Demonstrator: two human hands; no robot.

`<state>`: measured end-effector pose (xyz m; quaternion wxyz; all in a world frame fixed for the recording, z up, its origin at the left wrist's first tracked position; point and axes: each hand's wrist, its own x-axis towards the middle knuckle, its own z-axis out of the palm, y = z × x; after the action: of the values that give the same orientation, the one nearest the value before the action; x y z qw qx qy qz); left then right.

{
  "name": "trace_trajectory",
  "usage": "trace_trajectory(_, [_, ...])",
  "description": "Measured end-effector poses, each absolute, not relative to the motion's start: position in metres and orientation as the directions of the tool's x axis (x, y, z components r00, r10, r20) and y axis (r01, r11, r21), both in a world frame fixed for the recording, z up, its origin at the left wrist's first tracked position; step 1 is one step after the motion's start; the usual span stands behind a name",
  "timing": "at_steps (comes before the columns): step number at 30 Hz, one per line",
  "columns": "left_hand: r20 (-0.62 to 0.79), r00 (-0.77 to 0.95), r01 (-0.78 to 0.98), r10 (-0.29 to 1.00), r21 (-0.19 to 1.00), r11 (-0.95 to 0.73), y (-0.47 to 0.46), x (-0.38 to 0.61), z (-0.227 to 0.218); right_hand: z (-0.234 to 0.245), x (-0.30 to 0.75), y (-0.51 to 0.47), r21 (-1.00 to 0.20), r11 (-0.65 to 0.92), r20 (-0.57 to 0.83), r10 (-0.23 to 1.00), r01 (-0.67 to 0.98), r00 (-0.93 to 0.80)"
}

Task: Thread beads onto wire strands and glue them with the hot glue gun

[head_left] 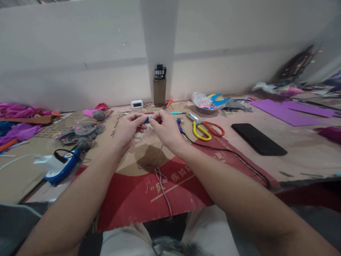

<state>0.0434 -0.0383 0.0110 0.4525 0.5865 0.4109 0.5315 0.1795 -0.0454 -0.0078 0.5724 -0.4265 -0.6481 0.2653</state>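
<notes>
Over the cardboard sheet (pixel 138 167), my left hand (pixel 130 128) and my right hand (pixel 165 128) meet at the fingertips. Between them shows a small dark-blue piece (pixel 146 120), too small and too covered by the fingers to name. Both thumbs and forefingers are pinched on it. Just past my right hand lies a blue tool (pixel 179 125), perhaps a glue gun, partly hidden by that hand, with a black cord (pixel 226 148) trailing right. Scissors (pixel 204 128) with one yellow and one red handle lie beside it.
A brown water bottle (pixel 159 90) and small white digital clock (pixel 136 104) stand by the wall. A phone (pixel 258 139), purple sheets (pixel 290 112) and a bowl (pixel 207 109) of scraps lie right. Grey felt pieces (pixel 80 133) and a blue power strip (pixel 62 170) are left.
</notes>
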Motion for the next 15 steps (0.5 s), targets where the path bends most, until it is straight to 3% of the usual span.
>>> trace_trajectory(15, [0.305, 0.073, -0.132, 0.95, 0.947, -0.294, -0.04, 0.056, 0.002, -0.007, 0.175, -0.042, -0.9, 0.408, 0.425, 0.899, 0.156, 0.105])
